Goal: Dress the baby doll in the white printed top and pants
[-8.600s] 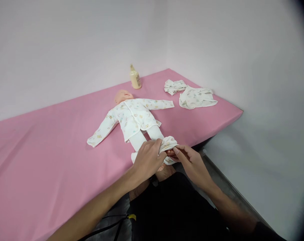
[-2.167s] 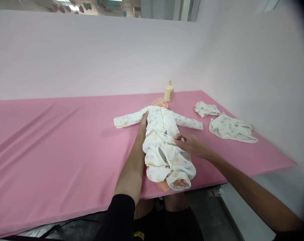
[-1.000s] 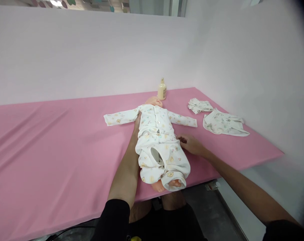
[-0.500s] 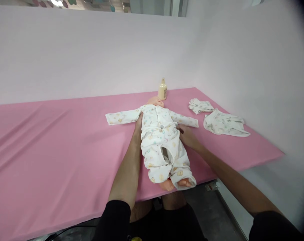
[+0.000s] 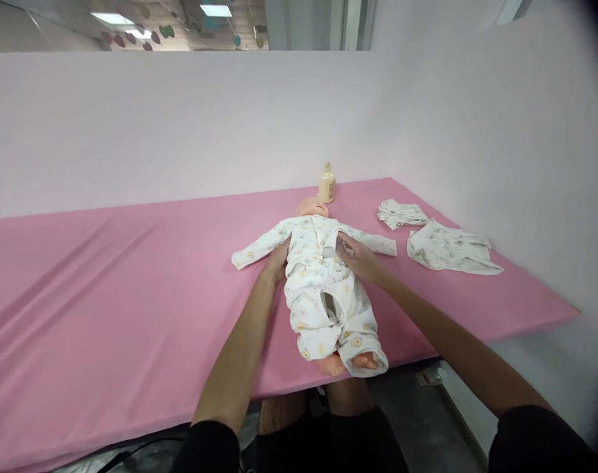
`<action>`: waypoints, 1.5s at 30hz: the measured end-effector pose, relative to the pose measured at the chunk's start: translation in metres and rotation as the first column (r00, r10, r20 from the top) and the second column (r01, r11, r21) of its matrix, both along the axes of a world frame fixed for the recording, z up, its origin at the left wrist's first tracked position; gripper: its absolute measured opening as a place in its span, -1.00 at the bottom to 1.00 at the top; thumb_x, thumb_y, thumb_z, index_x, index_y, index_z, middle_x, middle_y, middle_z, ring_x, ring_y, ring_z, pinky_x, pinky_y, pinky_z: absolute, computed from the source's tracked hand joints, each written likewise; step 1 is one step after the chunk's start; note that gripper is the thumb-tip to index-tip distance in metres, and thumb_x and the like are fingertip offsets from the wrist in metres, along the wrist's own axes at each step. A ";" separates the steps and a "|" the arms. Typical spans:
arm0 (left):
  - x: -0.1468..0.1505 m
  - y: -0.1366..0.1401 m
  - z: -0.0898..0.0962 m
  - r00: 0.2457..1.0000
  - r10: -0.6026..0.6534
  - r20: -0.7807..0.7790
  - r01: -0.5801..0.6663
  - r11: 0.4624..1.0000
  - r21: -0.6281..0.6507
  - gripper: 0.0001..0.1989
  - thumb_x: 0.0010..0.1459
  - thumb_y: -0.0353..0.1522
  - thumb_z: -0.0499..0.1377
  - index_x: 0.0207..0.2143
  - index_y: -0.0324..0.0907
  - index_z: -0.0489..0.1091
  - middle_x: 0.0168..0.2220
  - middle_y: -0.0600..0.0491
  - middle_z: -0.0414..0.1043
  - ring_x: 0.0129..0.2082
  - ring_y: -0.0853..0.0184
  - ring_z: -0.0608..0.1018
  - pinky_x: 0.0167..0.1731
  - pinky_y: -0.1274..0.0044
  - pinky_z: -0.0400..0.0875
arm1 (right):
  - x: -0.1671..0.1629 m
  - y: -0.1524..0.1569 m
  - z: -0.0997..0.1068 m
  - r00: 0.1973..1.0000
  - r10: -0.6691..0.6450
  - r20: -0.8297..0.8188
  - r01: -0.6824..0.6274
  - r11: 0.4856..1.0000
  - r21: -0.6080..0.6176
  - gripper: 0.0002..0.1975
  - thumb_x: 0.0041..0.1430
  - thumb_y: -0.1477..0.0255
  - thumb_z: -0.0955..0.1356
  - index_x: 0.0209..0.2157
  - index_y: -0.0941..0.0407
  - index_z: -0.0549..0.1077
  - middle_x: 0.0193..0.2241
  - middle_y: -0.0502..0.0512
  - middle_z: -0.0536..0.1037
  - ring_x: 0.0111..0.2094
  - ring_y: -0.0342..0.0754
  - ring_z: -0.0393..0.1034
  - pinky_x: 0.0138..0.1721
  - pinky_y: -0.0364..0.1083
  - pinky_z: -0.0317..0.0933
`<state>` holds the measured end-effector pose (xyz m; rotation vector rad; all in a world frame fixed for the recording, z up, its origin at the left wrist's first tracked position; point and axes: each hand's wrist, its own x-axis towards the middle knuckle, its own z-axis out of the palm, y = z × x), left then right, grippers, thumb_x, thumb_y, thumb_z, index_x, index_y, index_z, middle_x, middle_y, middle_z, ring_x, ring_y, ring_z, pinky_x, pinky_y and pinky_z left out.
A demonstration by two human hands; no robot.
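A baby doll [image 5: 313,207] lies on its back, its head toward the wall and its feet at the table's front edge. It wears a white printed baby shirt [image 5: 301,230] and matching split-crotch pants [image 5: 309,315]. My left hand [image 5: 280,257] grips the shirt at the doll's side, below the sleeve on the left; its fingertips are hidden. My right hand [image 5: 357,259] is closed on the shirt's front edge on the other side and holds it raised, with a gap showing beneath. Both sleeves are spread outward. The doll's feet [image 5: 332,364] poke out of the pant legs.
A pink sheet [image 5: 106,315] covers the table. Behind the doll's head stands a cream pump bottle [image 5: 327,185]. Two white printed cloth pieces, one bunched [image 5: 400,213] and one spread out [image 5: 451,248], lie at the right. White walls border the back and right.
My right hand has moved up from the doll's side onto the shirt front and lifted its edge. The sleeve on the left has shifted and angled downward. The camera view has tilted up slightly.
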<state>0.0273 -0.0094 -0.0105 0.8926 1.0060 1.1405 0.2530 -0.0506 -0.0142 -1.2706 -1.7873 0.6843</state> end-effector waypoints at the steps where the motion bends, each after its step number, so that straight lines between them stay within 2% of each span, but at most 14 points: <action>1: -0.009 -0.007 0.002 0.994 -0.020 -0.104 0.020 1.000 0.003 -0.53 0.19 -0.07 0.24 -0.05 -0.27 0.49 -0.07 -0.19 0.55 -0.01 0.11 0.54 0.04 0.32 0.42 | -0.001 0.003 0.000 0.996 -0.051 0.073 0.047 0.998 0.053 -0.47 0.25 0.29 0.28 0.24 0.07 0.32 0.28 0.15 0.33 0.27 0.15 0.24 0.27 0.15 0.12; 3: -0.029 -0.026 0.007 0.922 -0.038 -0.385 0.060 0.997 0.044 -0.49 0.16 -0.04 0.25 -0.01 -0.22 0.47 0.02 -0.17 0.51 0.01 0.11 0.53 0.02 0.34 0.41 | -0.002 0.010 0.001 0.973 -0.142 0.183 0.118 0.983 0.139 -0.57 0.24 0.28 0.29 0.11 0.10 0.43 0.13 0.19 0.49 0.13 0.16 0.37 0.16 0.12 0.22; 6: -0.049 -0.059 0.016 0.711 0.003 -0.703 0.196 0.959 0.202 -0.48 0.16 -0.01 0.22 0.06 -0.10 0.41 0.15 -0.08 0.40 0.07 0.14 0.48 -0.03 0.41 0.42 | -0.005 0.021 0.010 0.919 -0.255 0.300 0.201 0.959 0.197 -0.64 0.24 0.22 0.31 -0.01 0.11 0.45 -0.04 0.21 0.56 -0.04 0.15 0.45 -0.02 0.07 0.28; 9: -0.050 -0.076 0.021 0.532 0.069 -0.844 0.371 0.877 0.306 -0.51 0.21 -0.03 0.18 0.10 -0.06 0.35 0.14 -0.04 0.36 0.01 0.20 0.48 -0.12 0.43 0.43 | -0.008 0.033 0.019 0.855 -0.378 0.356 0.320 0.924 0.211 -0.60 0.28 0.12 0.27 -0.03 0.11 0.41 -0.09 0.24 0.55 -0.15 0.16 0.46 -0.15 0.04 0.24; 11: -0.045 -0.077 0.018 0.420 0.202 -0.885 0.411 0.827 0.383 -0.67 0.31 -0.11 0.07 -0.05 -0.12 0.38 0.00 -0.04 0.41 -0.10 0.23 0.49 -0.18 0.42 0.39 | -0.010 0.043 0.023 0.826 -0.422 0.373 0.377 0.906 0.191 -0.56 0.28 0.04 0.25 -0.06 0.11 0.39 -0.17 0.23 0.57 -0.20 0.17 0.45 -0.22 0.01 0.20; 14: -0.040 -0.068 0.012 0.295 0.336 -0.894 0.433 0.787 0.439 -0.73 0.39 -0.25 -0.10 -0.27 -0.14 0.31 -0.21 -0.02 0.42 -0.26 0.26 0.46 -0.28 0.42 0.30 | -0.012 0.058 0.022 0.832 -0.389 0.395 0.352 0.921 0.167 -0.60 0.29 0.03 0.24 -0.14 0.08 0.40 -0.27 0.17 0.58 -0.22 0.15 0.44 -0.26 -0.04 0.15; 17: -0.040 -0.049 0.010 0.302 0.369 -0.879 0.338 0.821 0.461 -0.78 0.39 -0.27 -0.10 -0.29 -0.12 0.22 -0.27 0.01 0.39 -0.33 0.26 0.42 -0.36 0.44 0.22 | -0.015 0.069 0.019 0.828 -0.359 0.431 0.298 0.932 0.204 -0.71 0.34 0.16 0.22 -0.19 0.08 0.41 -0.28 0.16 0.59 -0.24 0.13 0.44 -0.28 -0.04 0.12; 22: -0.032 0.000 0.013 0.446 0.334 -0.830 0.073 0.911 0.406 -0.80 0.37 -0.29 -0.06 -0.36 -0.10 0.16 -0.38 0.00 0.38 -0.37 0.24 0.41 -0.36 0.45 0.19 | -0.020 0.073 0.012 0.835 -0.409 0.369 0.343 0.910 0.231 -0.73 0.36 0.25 0.19 -0.20 0.10 0.42 -0.27 0.20 0.58 -0.26 0.11 0.42 -0.28 -0.04 0.13; 25: -0.025 0.014 0.006 0.436 0.301 -0.848 0.078 0.926 0.369 -0.80 0.34 -0.29 0.00 -0.38 -0.10 0.18 -0.39 -0.02 0.39 -0.36 0.20 0.42 -0.32 0.43 0.18 | -0.008 0.061 0.000 0.872 -0.383 0.305 0.324 0.919 0.227 -0.69 0.34 0.20 0.20 -0.12 0.12 0.41 -0.24 0.19 0.55 -0.26 0.09 0.40 -0.27 -0.04 0.16; 28: -0.031 0.002 -0.005 0.390 0.292 -0.874 0.162 0.912 0.377 -0.83 0.34 -0.26 0.00 -0.33 -0.11 0.22 -0.32 -0.03 0.42 -0.33 0.18 0.43 -0.31 0.43 0.19 | 0.017 0.038 -0.016 0.907 -0.279 0.314 0.216 0.951 0.222 -0.67 0.33 0.21 0.21 -0.05 0.13 0.38 -0.16 0.20 0.51 -0.22 0.07 0.37 -0.23 -0.03 0.17; 32: -0.051 -0.017 -0.014 0.399 0.205 -0.894 0.312 0.886 0.342 -0.84 0.32 -0.27 -0.02 -0.30 -0.11 0.26 -0.24 -0.03 0.44 -0.30 0.20 0.43 -0.34 0.45 0.20 | 0.051 0.017 -0.029 0.912 -0.067 0.404 0.051 0.997 0.049 -0.66 0.32 0.13 0.22 -0.38 0.09 0.33 -0.37 0.07 0.45 -0.37 -0.03 0.28 -0.33 -0.08 0.10; 36: -0.057 -0.008 -0.014 0.321 0.175 -0.931 0.367 0.883 0.293 -0.79 0.26 -0.38 -0.03 -0.48 -0.12 0.16 -0.37 -0.02 0.40 -0.38 0.22 0.38 -0.37 0.45 0.13 | 0.065 0.034 -0.023 0.887 0.097 0.451 -0.072 0.995 -0.072 -0.55 0.31 0.10 0.20 -0.57 0.08 0.13 -0.54 -0.02 0.34 -0.47 -0.10 0.19 -0.41 -0.10 -0.03; 41: -0.043 0.010 -0.021 0.331 0.217 -0.918 0.226 0.927 0.301 -0.82 0.24 -0.41 -0.01 -0.46 -0.12 0.21 -0.35 -0.05 0.43 -0.36 0.19 0.42 -0.33 0.45 0.17 | 0.062 0.068 -0.008 0.873 0.067 0.484 -0.037 0.997 -0.071 -0.63 0.28 0.24 0.23 -0.57 0.09 0.17 -0.55 -0.01 0.39 -0.48 -0.10 0.22 -0.43 -0.10 -0.06; 45: -0.028 0.006 -0.031 0.352 0.302 -0.886 0.061 0.937 0.344 -0.87 0.23 -0.41 0.04 -0.41 -0.15 0.26 -0.30 -0.12 0.45 -0.28 0.10 0.47 -0.24 0.40 0.23 | 0.049 0.070 -0.004 0.825 -0.047 0.564 0.108 0.991 -0.075 -0.65 0.29 0.27 0.23 -0.55 0.10 0.27 -0.47 0.07 0.48 -0.41 -0.06 0.31 -0.43 -0.10 -0.07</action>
